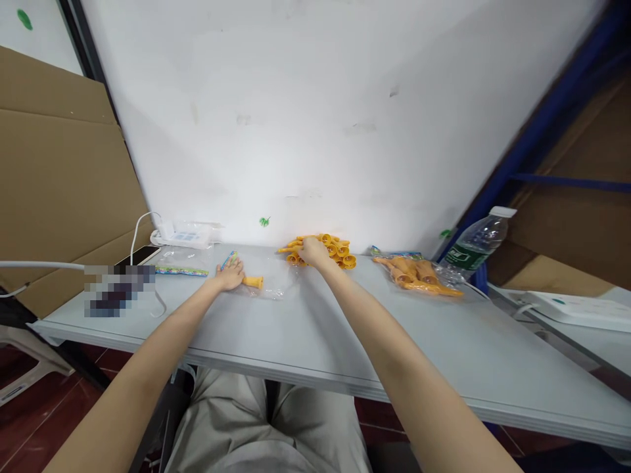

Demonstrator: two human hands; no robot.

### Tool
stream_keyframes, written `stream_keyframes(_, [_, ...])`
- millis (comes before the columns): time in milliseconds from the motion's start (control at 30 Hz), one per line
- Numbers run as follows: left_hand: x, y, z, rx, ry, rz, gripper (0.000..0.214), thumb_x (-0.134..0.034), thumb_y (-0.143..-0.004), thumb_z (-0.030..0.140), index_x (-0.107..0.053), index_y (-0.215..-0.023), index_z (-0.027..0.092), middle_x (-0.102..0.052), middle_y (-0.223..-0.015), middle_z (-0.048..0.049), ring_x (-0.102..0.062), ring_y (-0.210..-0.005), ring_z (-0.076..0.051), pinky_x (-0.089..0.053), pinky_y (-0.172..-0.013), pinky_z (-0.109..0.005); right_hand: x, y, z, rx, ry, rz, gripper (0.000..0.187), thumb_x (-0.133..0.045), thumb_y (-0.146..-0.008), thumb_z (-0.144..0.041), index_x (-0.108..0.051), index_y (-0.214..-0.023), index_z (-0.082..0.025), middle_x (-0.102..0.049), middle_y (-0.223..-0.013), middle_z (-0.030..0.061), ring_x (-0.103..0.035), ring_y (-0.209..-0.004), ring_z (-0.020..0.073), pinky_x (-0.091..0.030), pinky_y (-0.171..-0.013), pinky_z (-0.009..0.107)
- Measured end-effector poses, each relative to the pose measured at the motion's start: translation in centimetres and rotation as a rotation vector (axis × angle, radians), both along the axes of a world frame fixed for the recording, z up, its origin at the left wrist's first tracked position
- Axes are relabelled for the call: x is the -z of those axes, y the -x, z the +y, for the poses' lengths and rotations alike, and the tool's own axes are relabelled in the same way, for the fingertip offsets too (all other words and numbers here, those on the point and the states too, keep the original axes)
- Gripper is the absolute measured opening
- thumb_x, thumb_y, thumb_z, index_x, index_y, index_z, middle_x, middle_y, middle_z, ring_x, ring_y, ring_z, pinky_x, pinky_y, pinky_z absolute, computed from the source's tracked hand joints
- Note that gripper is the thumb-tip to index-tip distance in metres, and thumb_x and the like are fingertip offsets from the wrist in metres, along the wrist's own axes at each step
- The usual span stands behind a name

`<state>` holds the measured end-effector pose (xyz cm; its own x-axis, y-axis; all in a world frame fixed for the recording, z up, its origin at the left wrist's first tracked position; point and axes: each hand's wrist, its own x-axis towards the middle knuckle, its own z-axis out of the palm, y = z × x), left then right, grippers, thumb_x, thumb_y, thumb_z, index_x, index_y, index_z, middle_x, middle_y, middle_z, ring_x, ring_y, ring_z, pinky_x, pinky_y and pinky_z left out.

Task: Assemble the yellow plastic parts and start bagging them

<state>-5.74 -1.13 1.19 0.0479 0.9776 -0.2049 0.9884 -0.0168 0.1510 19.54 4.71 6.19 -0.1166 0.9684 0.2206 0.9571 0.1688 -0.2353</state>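
My left hand (229, 274) lies on the grey table (305, 335), fingers closed around an orange toy piece (253, 282) whose end sticks out to the right, over a clear plastic bag (270, 286). My right hand (312, 251) reaches into a loose pile of orange toy pieces (334, 249) by the white wall; its fingers curl over one of them. A sealed bag of the same orange pieces (418, 275) lies to the right.
A clear water bottle (474, 246) leans at the right. A white power strip (185, 236), a phone (139, 255) and a colourful printed strip (181, 270) sit at the left. Cardboard sheets (59, 177) stand left. Another power strip (572, 306) lies far right.
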Motion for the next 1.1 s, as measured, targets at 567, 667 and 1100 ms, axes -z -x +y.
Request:
stream_keyframes(567, [-0.4,1.0,-1.1,0.017,0.060,-0.015,0.064,-0.014,-0.093,0.038,-0.014,-0.153,0.016,0.002,-0.161,-0.0057,0.008,-0.148,-0.024,-0.006,-0.116,-0.056,-3.2,-7.1,-9.1,-0.130,0.257,0.605,0.021,-0.074,-0.073,-0.024,-0.067,-0.090,-0.014,-0.063,-0.066,0.0018,-0.057,-0.048,0.0104,-0.049,-0.047,0.022])
stream_keyframes(667, [-0.1,1.0,-1.2,0.020,0.037,-0.021,0.063,-0.013,-0.094,0.039,-0.016,-0.152,0.015,-0.001,-0.161,-0.0075,0.008,-0.148,-0.024,-0.006,-0.116,-0.056,-2.1,-6.6,-9.8,-0.141,0.306,0.557,0.017,-0.074,-0.073,-0.023,-0.065,-0.086,-0.014,-0.066,-0.075,0.0035,-0.058,-0.047,0.0090,-0.048,-0.044,0.021])
stream_keyframes(1100, [1.0,1.4,-1.4,0.043,-0.089,-0.052,0.062,-0.009,-0.095,0.041,-0.023,-0.151,0.018,-0.011,-0.160,-0.0092,-0.003,-0.148,-0.025,-0.012,-0.115,-0.056,4.5,-0.4,-8.2,-0.296,0.188,0.545,0.034,-0.069,-0.075,-0.023,-0.064,-0.107,-0.014,-0.069,-0.088,0.0039,-0.063,-0.070,0.0144,-0.050,-0.069,0.026])
